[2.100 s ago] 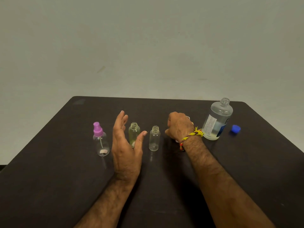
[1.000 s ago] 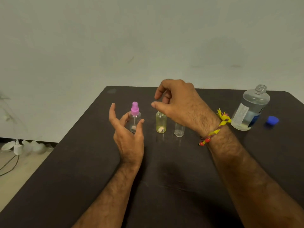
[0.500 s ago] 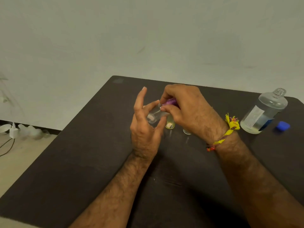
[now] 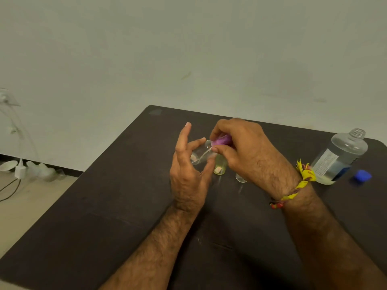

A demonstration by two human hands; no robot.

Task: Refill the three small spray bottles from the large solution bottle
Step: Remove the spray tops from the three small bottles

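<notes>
Both hands on small clear plastic spray bottle point(image 4: 201, 153), tilted above dark worktop point(image 4: 125, 206).
Left hand point(image 4: 188, 174) grip holds body; right hand point(image 4: 240, 151) grip pinches purple spray cap point(image 4: 222, 140); large clear solution bottle point(image 4: 339, 158) well right.

Above the dark worktop point(image 4: 125, 206), the left hand point(image 4: 188, 176) holds a clear spray bottle point(image 4: 201, 153) tilted on its side, index finger raised. The right hand point(image 4: 240, 151) pinches its purple spray top point(image 4: 223, 140). Behind them stand a yellowish bottle point(image 4: 219, 167) and a clear bottle point(image 4: 240, 178), mostly hidden. At the right stands the large solution bottle point(image 4: 339, 158), uncapped, with a blue cap point(image 4: 362, 175) just beside it.
</notes>
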